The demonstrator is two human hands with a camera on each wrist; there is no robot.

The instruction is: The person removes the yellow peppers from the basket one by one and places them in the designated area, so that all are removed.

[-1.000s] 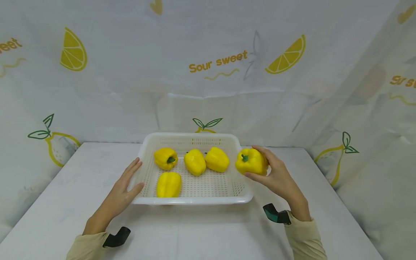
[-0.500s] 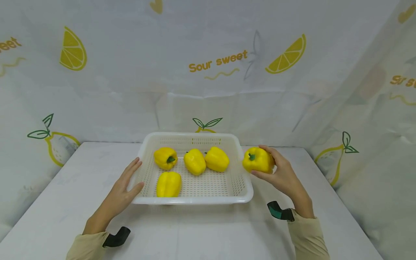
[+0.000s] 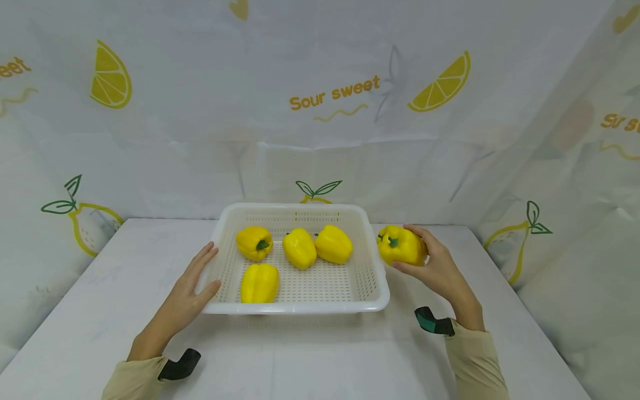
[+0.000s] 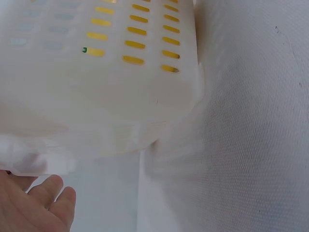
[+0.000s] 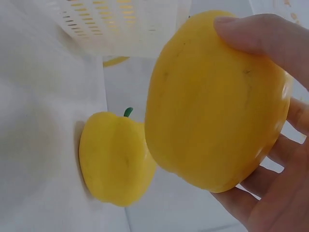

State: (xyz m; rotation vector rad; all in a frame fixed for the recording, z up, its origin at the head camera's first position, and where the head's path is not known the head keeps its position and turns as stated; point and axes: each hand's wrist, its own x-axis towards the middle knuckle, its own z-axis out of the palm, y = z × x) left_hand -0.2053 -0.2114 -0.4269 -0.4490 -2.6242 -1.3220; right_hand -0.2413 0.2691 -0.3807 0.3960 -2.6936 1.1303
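Observation:
My right hand (image 3: 440,272) grips a yellow bell pepper (image 3: 404,248) just outside the basket's right rim, thumb on one side and fingers around the other. In the right wrist view, this held bell pepper (image 5: 217,106) hangs above the table, its green stem turned away. A second bell pepper (image 5: 116,159) lies on the table beyond it; in the head view it is mostly hidden behind the held one. My left hand (image 3: 182,303) rests on the left rim of a white plastic basket (image 3: 300,308), fingers fairly straight. In the left wrist view, its fingertips (image 4: 67,200) are at the rim.
Several yellow bell peppers lie in the basket: one bell pepper (image 3: 255,243) at back left, one bell pepper (image 3: 260,283) at front left, and two towards the back right. The basket stands on a white-covered table (image 3: 300,355). A lemon-print curtain (image 3: 200,111) hangs close behind.
My right hand has moved right with the bell pepper, away from above the basket's right rim. A second green stem now shows at its left edge. The left hand has stayed put.

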